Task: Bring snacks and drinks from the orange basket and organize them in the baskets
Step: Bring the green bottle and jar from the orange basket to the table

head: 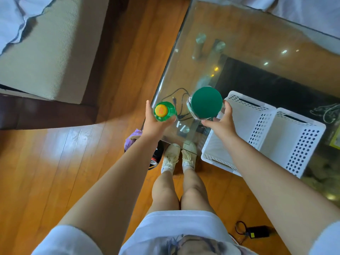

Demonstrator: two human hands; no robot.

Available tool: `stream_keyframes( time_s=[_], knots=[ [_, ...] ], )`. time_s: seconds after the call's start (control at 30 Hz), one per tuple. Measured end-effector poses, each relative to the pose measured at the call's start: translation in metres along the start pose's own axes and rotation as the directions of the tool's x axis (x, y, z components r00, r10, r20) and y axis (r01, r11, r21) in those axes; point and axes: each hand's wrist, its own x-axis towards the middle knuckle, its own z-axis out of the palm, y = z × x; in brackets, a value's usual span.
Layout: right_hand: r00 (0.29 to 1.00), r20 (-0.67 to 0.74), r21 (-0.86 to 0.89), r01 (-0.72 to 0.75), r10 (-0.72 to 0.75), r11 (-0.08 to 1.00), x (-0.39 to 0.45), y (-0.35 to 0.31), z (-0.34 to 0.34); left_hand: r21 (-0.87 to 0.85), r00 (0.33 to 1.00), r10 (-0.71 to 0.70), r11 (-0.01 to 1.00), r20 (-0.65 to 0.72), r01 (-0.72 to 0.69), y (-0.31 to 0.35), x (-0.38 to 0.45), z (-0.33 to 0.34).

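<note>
head view, looking straight down: a person is standing on a wooden floor (64, 153) at the corner of a glass table (239, 43), both bare arms reaching forward.

the left hand (153, 124) is gripping a green bottle (165, 112) with a yellow cap, fingers and thumb closing around its body; the bottle is pointing up toward the camera and hanging over the table's near corner.

the right hand (221, 124) is wrapping around a clear jar (205, 105) with a round dark green lid, thumb on one side and fingers on the other; the jar is also upright, held above the table just left of two white perforated baskets (266, 129).

the baskets are sitting side by side on the glass, touching each other, and the nearer one is showing a bare bottom.

a thin black cable (181, 105) is lying on the glass beneath the two held items.

near the person's white shoes (179, 157), something purple (131, 139) and a dark object are partly showing behind the left forearm, too hidden to identify.

a black charger (257, 231) is lying on the floor at lower right.
</note>
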Motion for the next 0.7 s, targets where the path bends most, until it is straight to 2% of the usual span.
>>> stream_keyframes(
  time_s=[0.1, 0.17, 0.27, 0.37, 0.43, 0.57, 0.7],
  knots=[
    [0.999, -0.012, -0.03, -0.043, 0.043, 0.999, -0.018, 0.0, -0.008, 0.037, 0.984, -0.176, 0.984, -0.018, 0.177, -0.004, -0.014, -0.006],
    [0.994, -0.022, -0.027, -0.103, 0.102, 0.994, -0.032, 0.003, -0.012, 0.036, 0.973, -0.229, 0.973, -0.028, 0.23, -0.011, -0.029, -0.012],
    [0.979, -0.008, -0.009, -0.202, 0.202, 0.979, -0.056, 0.005, -0.02, -0.075, 0.96, -0.275, 0.96, -0.047, 0.271, -0.025, -0.052, -0.025],
    [0.963, 0.072, -0.073, -0.255, 0.26, 0.964, -0.081, 0.006, -0.026, -0.226, 0.925, -0.38, 0.899, 0.022, 0.375, -0.042, -0.079, -0.043],
    [0.954, 0.136, -0.158, -0.244, 0.266, 0.957, -0.097, 0.005, -0.024, -0.345, 0.92, -0.39, 0.858, 0.045, 0.381, -0.058, -0.103, -0.059],
    [0.944, 0.205, -0.335, -0.181, 0.259, 0.925, -0.129, 0.001, -0.006, -0.485, 0.913, -0.407, 0.802, -0.017, 0.348, -0.096, -0.154, -0.09],
    [0.922, 0.276, -0.541, -0.085, 0.272, 0.837, -0.167, 0.005, 0.035, -0.599, 0.871, -0.486, 0.718, -0.068, 0.354, -0.153, -0.208, -0.121]
  ],
)
